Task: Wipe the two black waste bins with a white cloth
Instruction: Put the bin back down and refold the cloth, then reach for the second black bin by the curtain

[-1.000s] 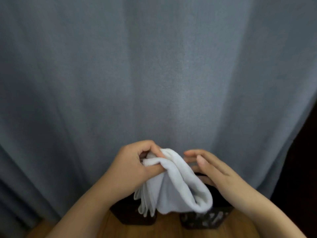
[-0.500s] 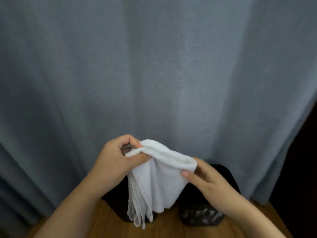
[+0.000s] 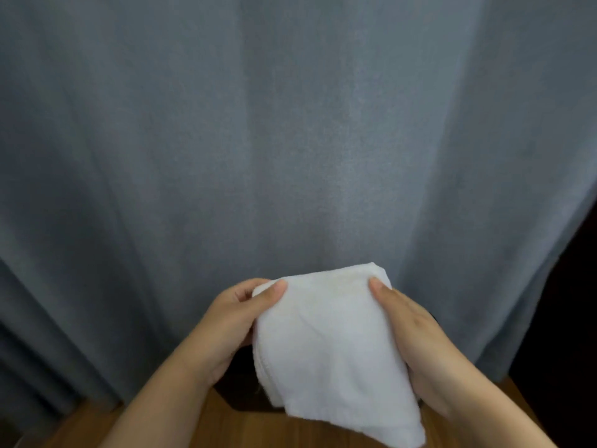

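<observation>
A folded white cloth [image 3: 326,344] hangs spread between both hands at the lower middle of the view. My left hand [image 3: 229,324] pinches its upper left corner with the thumb on top. My right hand [image 3: 410,344] grips its right edge, thumb on the front face. Behind and below the cloth, only a dark sliver of a black waste bin [image 3: 240,386] shows, standing on the wooden floor. The cloth and my hands hide the second bin.
A grey-blue curtain [image 3: 290,140] fills the whole background and reaches down to the wooden floor [image 3: 226,428]. A dark gap [image 3: 568,318] lies beyond the curtain's right edge.
The cloth went from hanging bunched in my left hand to being held wide and flat by both hands. My right hand moved to its right edge. The bins are now mostly covered.
</observation>
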`<act>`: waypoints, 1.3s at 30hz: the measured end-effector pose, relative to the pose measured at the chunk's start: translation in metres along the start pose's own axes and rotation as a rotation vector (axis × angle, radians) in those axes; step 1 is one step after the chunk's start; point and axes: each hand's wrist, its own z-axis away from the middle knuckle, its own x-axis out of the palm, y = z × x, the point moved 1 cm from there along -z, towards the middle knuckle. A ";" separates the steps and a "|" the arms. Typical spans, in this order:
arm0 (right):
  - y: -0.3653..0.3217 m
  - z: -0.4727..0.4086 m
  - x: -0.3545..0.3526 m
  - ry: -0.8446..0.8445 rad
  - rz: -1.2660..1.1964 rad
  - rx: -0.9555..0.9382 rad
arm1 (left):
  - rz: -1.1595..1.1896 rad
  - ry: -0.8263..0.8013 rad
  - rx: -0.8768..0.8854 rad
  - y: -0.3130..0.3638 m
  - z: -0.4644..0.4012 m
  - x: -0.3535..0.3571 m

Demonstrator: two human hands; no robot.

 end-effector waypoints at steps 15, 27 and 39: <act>0.023 0.003 0.021 0.041 0.751 -0.467 | 0.484 -0.298 0.026 -0.029 0.028 0.065; 0.023 0.003 0.006 0.011 0.341 0.004 | 0.225 -0.023 0.032 -0.025 0.022 0.087; -0.003 0.012 -0.075 0.583 0.538 -0.365 | 0.414 -0.156 -0.079 0.010 -0.009 0.193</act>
